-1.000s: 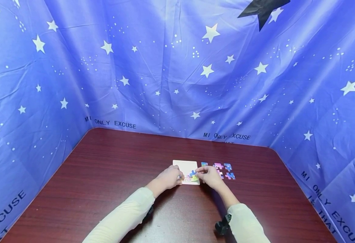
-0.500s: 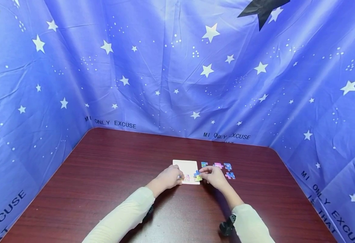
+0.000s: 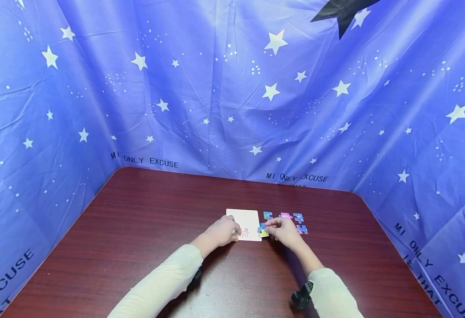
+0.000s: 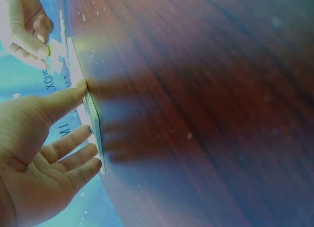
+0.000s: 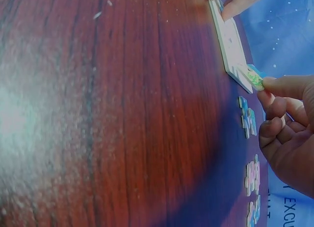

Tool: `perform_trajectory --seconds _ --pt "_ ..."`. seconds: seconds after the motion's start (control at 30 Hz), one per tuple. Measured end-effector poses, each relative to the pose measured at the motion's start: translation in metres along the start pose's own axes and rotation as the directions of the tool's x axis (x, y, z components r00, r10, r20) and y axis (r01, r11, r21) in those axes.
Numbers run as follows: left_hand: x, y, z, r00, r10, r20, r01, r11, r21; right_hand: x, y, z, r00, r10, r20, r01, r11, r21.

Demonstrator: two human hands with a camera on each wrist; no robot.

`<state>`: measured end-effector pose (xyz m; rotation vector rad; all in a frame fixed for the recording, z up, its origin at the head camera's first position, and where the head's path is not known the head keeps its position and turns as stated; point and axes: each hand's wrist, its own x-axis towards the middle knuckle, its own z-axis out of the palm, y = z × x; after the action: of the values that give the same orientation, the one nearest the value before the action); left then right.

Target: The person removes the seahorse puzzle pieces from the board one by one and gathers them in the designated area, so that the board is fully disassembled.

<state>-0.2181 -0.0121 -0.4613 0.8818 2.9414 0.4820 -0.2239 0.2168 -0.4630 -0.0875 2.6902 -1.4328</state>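
A white puzzle tray (image 3: pixel 243 216) lies on the table. A pink puzzle piece (image 3: pixel 245 232) sits near its front edge. My left hand (image 3: pixel 221 232) grips the tray's front left corner, its thumb at the near edge and fingertips on the tray in the left wrist view. My right hand (image 3: pixel 283 230) pinches a blue and green puzzle piece (image 3: pixel 262 229) between thumb and fingers. That piece is tilted at the tray's right edge, as the right wrist view shows; whether it touches the rim I cannot tell. The left fingers partly hide the tray's left side.
Several loose puzzle pieces lie right of the tray: a blue-green piece (image 3: pixel 268 215), a pink piece (image 3: pixel 285 216), a blue piece (image 3: pixel 298 217) and a blue-pink piece (image 3: pixel 302 229). The dark red table (image 3: pixel 168 207) meets a blue star-printed curtain (image 3: pixel 200 97) behind.
My right hand has drawn the blue and green piece rightward, from over the tray to its right edge. My left hand has stayed in place on the tray.
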Motion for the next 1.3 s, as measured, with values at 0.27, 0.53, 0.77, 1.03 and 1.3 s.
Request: perform_trajectory --seconds 0.27,0.53,0.77,1.03,1.3 --pt "-0.001 0.001 0.0 1.0 -0.024 0.013 0.024 1.0 -0.01 -0.003 0.001 -0.006 1.0 -0.006 -0.009 0.006 1.0 -0.012" --pt "0.0 0.001 0.002 0.999 -0.041 0.018 0.041 0.999 -0.015 -0.005 0.003 -0.011 1.0 -0.012 -0.011 0.012 1.0 0.002" --pt "0.0 0.0 0.003 0.999 -0.034 0.012 0.034 0.999 -0.019 -0.007 0.006 -0.017 1.0 -0.017 -0.01 0.017 1.0 -0.002" --pt "0.001 0.0 0.003 1.0 -0.026 0.008 0.026 1.0 -0.014 -0.01 0.009 -0.023 1.0 -0.001 -0.022 0.001 1.0 -0.023" --pt "0.0 0.0 0.002 1.0 -0.022 0.003 0.023 1.0 -0.021 -0.013 0.012 -0.03 0.999 -0.011 -0.034 0.01 0.999 -0.038"
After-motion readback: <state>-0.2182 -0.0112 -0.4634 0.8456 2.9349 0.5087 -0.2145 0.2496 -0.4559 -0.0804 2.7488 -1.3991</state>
